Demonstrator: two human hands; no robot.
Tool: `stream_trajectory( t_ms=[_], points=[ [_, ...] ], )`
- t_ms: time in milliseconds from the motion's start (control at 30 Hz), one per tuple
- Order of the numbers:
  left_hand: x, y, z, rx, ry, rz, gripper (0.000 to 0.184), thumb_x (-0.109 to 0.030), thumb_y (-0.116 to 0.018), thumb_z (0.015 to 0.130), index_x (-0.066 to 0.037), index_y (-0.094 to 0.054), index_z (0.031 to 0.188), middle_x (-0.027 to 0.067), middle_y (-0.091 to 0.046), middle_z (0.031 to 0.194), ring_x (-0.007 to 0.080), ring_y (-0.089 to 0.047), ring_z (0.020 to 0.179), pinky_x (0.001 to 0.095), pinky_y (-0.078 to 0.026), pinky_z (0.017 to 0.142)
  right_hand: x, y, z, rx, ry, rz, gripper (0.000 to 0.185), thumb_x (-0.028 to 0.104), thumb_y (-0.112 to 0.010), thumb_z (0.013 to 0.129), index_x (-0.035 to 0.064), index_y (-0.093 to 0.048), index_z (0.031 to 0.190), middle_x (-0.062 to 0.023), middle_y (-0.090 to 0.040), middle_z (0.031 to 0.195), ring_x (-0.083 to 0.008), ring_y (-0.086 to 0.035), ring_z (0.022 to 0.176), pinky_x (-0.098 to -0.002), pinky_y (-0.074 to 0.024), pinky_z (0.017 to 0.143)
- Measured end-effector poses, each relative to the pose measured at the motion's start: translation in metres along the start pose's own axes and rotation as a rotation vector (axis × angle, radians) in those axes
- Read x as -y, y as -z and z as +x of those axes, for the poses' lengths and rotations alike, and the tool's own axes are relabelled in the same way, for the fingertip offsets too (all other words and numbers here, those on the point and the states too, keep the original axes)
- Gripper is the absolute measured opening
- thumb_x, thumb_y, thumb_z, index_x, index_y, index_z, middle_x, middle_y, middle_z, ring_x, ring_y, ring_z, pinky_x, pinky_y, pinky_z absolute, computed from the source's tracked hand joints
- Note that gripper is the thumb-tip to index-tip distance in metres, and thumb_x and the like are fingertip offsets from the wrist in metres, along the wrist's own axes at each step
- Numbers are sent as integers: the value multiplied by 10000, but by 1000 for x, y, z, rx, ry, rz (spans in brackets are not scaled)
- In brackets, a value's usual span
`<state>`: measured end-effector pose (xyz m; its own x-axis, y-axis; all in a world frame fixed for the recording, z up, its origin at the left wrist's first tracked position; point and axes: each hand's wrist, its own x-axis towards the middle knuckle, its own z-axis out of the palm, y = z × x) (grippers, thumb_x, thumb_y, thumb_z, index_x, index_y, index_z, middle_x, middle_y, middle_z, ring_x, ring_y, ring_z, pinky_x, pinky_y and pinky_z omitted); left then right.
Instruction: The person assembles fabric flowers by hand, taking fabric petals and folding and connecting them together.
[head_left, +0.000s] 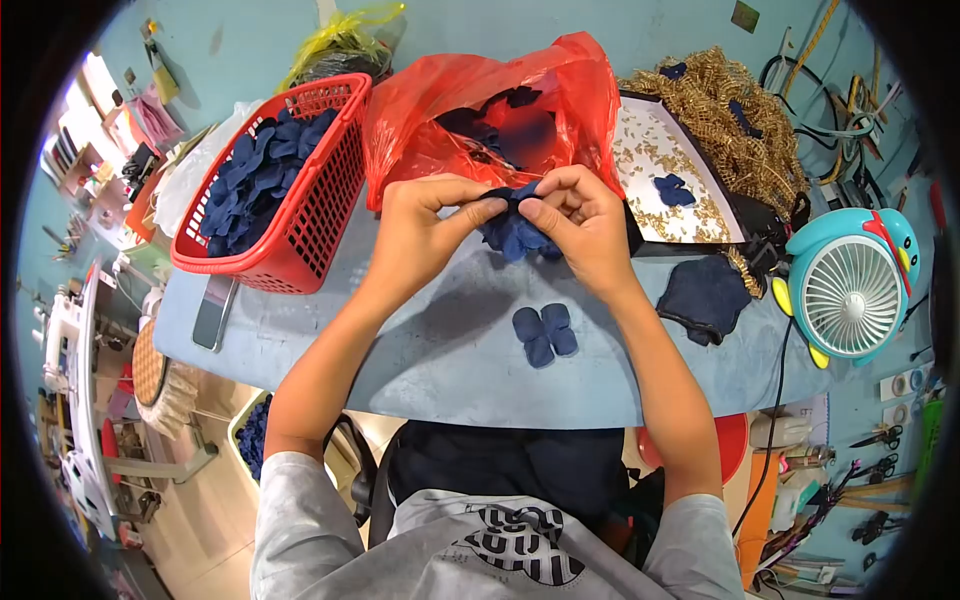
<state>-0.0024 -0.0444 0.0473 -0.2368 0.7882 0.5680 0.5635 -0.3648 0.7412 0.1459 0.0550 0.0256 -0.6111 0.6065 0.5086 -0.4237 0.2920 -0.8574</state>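
Observation:
Both hands are raised over the blue-covered table (420, 375), in front of an open red plastic bag (410, 120). A dark blue fabric flower (515, 238) is pinched between them. My left hand (430, 220) grips its left upper edge with thumb and forefinger, and my right hand (585, 220) pinches its right side. Nearer to me on the table lies a small dark blue petal-shaped fabric piece (545, 335). More dark blue fabric shows inside the bag's mouth.
A red basket (320, 215) of blue fabric pieces stands left, beside a phone (213, 312). To the right are a white tray (650, 150) with small gold bits, gold trim (740, 130), a dark cloth pad (705, 292) and a penguin-shaped fan (850, 290).

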Motion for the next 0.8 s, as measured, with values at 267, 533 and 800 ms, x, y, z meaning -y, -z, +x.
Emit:
stream_trajectory(
  t_ms=[267, 533, 800],
  points=[
    [1, 11, 3, 167, 221, -284, 193, -121, -748, 675, -20, -589, 632, 9, -577, 606, 51, -507, 561, 200, -394, 499, 10, -3, -5, 132, -18, -88, 203, 80, -627, 802, -11, -598, 981, 2, -583, 757, -32, -504, 668, -170, -383, 588],
    [4, 10, 2, 166, 258, -563, 188, -179, -714, 728, -39, -589, 718, -9, -559, 635, 45, -476, 550, 187, -367, 493, 3, -1, -5, 97, -133, 126, 198, 96, -610, 821, -2, -590, 992, 10, -582, 780, -35, -504, 665, -181, -401, 589],
    [26, 29, 17, -44, 271, -834, 233, -192, -525, 882, 11, -570, 988, 65, -624, 873, 108, -603, 743, 228, -496, 658, 3, 20, 7, -19, -108, 597, 192, 130, -549, 863, 47, -534, 1035, -52, -608, 935, -128, -604, 828, -266, -510, 693]
  ],
)
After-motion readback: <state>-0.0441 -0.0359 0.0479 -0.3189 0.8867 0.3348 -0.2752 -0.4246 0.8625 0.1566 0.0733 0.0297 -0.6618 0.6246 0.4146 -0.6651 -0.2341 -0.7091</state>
